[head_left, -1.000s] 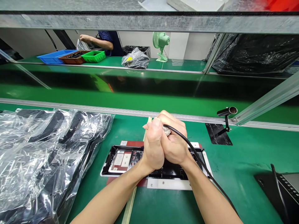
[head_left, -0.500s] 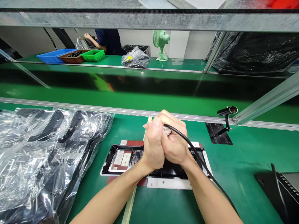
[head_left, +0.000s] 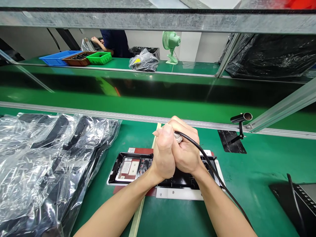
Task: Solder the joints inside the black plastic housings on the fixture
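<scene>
Both of my hands are closed together above the middle of a black plastic housing (head_left: 181,181). My left hand (head_left: 164,153) is wrapped round a corded tool, thumb uppermost. My right hand (head_left: 186,148) presses against it, fingers closed round the same tool. Only the tool's pale, wrapped-looking end (head_left: 178,137) shows; its body and tip are hidden by my hands. From that end a black cord (head_left: 209,161) runs down past my right forearm. The housing lies flat on a fixture with a white plate (head_left: 179,193) and dark-red base, its left part showing a label and round holes.
Bagged black plastic parts (head_left: 56,174) cover the left of the green bench. A black tube holder (head_left: 240,118) stands at the right, near a metal post. Black slotted equipment (head_left: 293,200) sits at lower right. Beyond the rail are trays (head_left: 60,58), a fan (head_left: 171,47) and a co-worker.
My hands keep the same closed hold over the housing. The whole view has shifted very slightly; nothing else visibly differs.
</scene>
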Available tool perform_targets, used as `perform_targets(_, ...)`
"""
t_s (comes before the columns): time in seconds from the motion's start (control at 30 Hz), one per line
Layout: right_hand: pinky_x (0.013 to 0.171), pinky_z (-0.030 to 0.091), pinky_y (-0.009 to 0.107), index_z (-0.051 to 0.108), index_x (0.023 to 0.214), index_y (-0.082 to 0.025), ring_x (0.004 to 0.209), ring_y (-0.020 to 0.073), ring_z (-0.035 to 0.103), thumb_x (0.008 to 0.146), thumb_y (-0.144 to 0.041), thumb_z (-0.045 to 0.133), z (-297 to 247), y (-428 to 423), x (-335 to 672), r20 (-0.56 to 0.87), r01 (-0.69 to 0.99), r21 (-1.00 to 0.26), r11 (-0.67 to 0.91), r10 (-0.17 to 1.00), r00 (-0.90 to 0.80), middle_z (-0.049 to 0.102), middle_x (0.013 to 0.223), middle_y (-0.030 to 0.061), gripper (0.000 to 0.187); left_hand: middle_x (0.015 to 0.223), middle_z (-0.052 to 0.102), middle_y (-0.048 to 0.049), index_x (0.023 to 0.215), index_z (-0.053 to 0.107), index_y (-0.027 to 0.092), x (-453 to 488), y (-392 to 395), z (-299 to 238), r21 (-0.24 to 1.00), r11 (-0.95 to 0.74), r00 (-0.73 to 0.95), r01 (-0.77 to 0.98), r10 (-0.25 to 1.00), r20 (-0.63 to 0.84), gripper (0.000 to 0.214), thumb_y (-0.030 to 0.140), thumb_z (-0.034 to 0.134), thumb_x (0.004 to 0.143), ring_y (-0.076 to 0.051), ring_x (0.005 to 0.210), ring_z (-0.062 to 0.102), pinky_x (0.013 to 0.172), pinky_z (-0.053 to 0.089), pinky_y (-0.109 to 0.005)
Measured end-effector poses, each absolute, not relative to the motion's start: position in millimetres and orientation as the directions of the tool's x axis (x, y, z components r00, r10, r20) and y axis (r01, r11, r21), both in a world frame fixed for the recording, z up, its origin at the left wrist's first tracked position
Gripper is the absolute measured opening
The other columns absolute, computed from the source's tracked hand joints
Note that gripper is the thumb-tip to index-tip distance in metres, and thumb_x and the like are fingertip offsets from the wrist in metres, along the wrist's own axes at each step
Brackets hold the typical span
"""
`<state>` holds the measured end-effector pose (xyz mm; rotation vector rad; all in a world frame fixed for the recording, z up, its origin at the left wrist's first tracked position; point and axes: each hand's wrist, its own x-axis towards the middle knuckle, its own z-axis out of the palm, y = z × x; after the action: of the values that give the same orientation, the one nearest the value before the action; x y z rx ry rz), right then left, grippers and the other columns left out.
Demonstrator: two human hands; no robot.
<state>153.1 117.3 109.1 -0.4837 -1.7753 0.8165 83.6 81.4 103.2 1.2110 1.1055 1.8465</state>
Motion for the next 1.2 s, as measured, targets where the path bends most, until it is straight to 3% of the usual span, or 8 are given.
perform_targets(0.2,0.063,0.045,0.033,0.062,0.077,-0.022,0.068,0.0150,0.053,0.098,-0.026,0.053,108.4,117.6,153.4,0.671,-0.099,-0.722,0.685,0.659,-0.339,0.060,0.074,0.0018,0.023,0.060,0.027,0.0028,0.061,0.028,0.023,86.6,81.1,103.3,0.914,-0.380,-0.442,-0.143,0.850,0.285,0.052,0.055,0.041,0.099,-0.012,0.052,0.027,0.047,0.027,-0.032)
perform_targets(0.43,0.064,0.044,0.032,0.061,0.076,-0.022,0.069,0.0147,0.053,0.098,-0.027,0.052,107.7,118.1,152.8,0.656,-0.095,-0.736,0.671,0.671,-0.345,0.058,0.075,0.0018,0.024,0.061,0.037,0.0027,0.063,0.039,0.021,81.8,80.5,103.3,0.902,-0.431,-0.331,-0.008,0.853,0.404,0.055,0.063,0.037,0.098,-0.012,0.055,0.035,0.053,0.033,-0.032)
perform_targets(1.2,0.063,0.046,0.033,0.061,0.075,-0.022,0.070,0.0156,0.055,0.099,-0.028,0.050,107.8,117.4,152.8,0.659,-0.073,-0.729,0.681,0.670,-0.342,0.058,0.075,0.0022,0.027,0.065,0.041,0.0016,0.065,0.044,0.020,81.9,82.1,98.9,0.884,-0.468,-0.325,-0.002,0.836,0.442,0.053,0.060,0.036,0.100,-0.013,0.058,0.040,0.054,0.034,-0.032)
